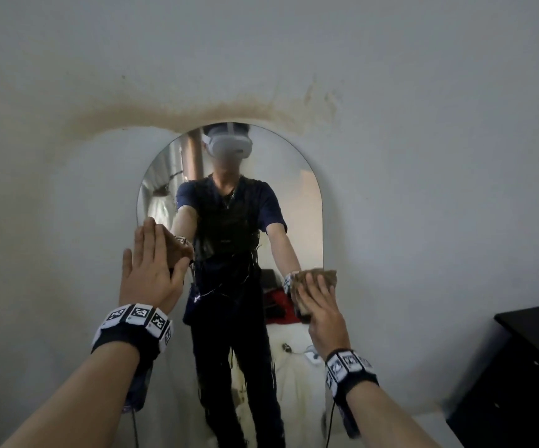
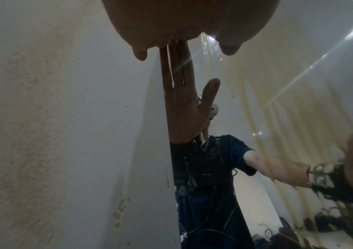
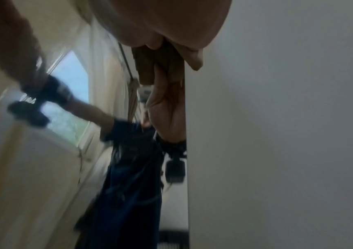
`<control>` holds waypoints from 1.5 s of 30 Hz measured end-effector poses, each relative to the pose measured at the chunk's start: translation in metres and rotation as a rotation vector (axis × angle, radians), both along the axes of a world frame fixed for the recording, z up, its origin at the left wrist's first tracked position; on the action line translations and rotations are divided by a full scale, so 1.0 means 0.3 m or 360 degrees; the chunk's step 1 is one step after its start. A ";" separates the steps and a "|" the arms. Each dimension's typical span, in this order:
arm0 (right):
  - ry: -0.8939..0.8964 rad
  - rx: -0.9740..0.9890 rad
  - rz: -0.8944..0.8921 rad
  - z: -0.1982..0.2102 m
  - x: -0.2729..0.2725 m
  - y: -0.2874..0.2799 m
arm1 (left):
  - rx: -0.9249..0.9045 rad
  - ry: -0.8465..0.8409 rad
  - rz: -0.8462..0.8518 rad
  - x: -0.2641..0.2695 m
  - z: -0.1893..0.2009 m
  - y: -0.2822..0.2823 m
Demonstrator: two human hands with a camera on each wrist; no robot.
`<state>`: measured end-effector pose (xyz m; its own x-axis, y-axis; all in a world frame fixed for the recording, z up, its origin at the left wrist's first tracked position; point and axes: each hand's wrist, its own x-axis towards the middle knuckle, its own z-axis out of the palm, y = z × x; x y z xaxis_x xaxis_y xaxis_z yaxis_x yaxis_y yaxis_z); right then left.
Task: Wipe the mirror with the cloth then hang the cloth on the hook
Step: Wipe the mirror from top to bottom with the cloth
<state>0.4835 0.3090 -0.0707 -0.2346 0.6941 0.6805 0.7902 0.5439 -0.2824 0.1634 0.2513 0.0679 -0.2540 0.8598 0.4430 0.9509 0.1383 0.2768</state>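
An arched frameless mirror (image 1: pixel 294 205) hangs on a white wall and reflects me. My right hand (image 1: pixel 321 302) holds a folded brown cloth (image 1: pixel 324 275) against the glass at the mirror's right edge, about mid-height. Its fingers lie flat over the cloth. In the right wrist view the cloth (image 3: pixel 166 55) sits under my palm (image 3: pixel 171 21), and the reflection shows my thumb across the cloth's mirror side. My left hand (image 1: pixel 151 263) lies flat and empty on the mirror's left edge, fingers straight. Its palm (image 2: pixel 181 25) fills the top of the left wrist view. No hook is in view.
A brown water stain (image 1: pixel 197 113) arcs across the wall above the mirror. A black cabinet (image 1: pixel 526 367) stands against the wall at the lower right. The white wall (image 1: pixel 51 221) stretches bare to the left of the mirror.
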 end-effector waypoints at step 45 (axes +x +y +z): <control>0.0762 0.0330 0.0274 0.601 -0.324 -0.111 | -0.0116 0.0052 -0.0080 -0.019 0.047 -0.022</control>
